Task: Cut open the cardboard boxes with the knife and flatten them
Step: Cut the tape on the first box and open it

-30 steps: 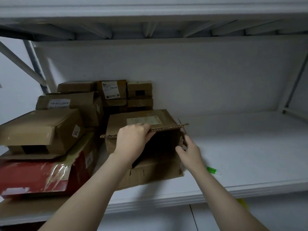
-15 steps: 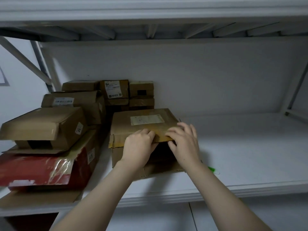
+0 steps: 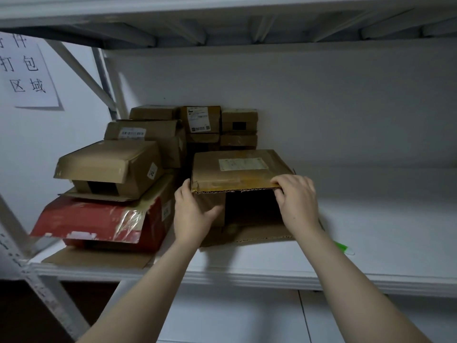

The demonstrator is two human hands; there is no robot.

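Observation:
A brown cardboard box [image 3: 237, 167] with a pale label stands on the white shelf [image 3: 371, 243], its near end open and dark inside. Its bottom flap [image 3: 257, 235] lies flat toward me. My left hand [image 3: 194, 214] presses on the box's left side flap, thumb at the top corner. My right hand [image 3: 296, 201] grips the front edge of the top panel at its right corner. A green-handled knife [image 3: 343, 247] lies on the shelf just right of my right forearm, partly hidden by it.
Several more cardboard boxes [image 3: 148, 149] are stacked at the left and back, resting on a torn red box [image 3: 99, 219]. A paper sign [image 3: 27, 73] hangs on the left wall. Another shelf board [image 3: 222, 11] hangs close overhead.
The view has shifted left. My left hand dropped from the top panel to the left side flap, and my right hand slid to the panel's right corner; the near end shows open again.

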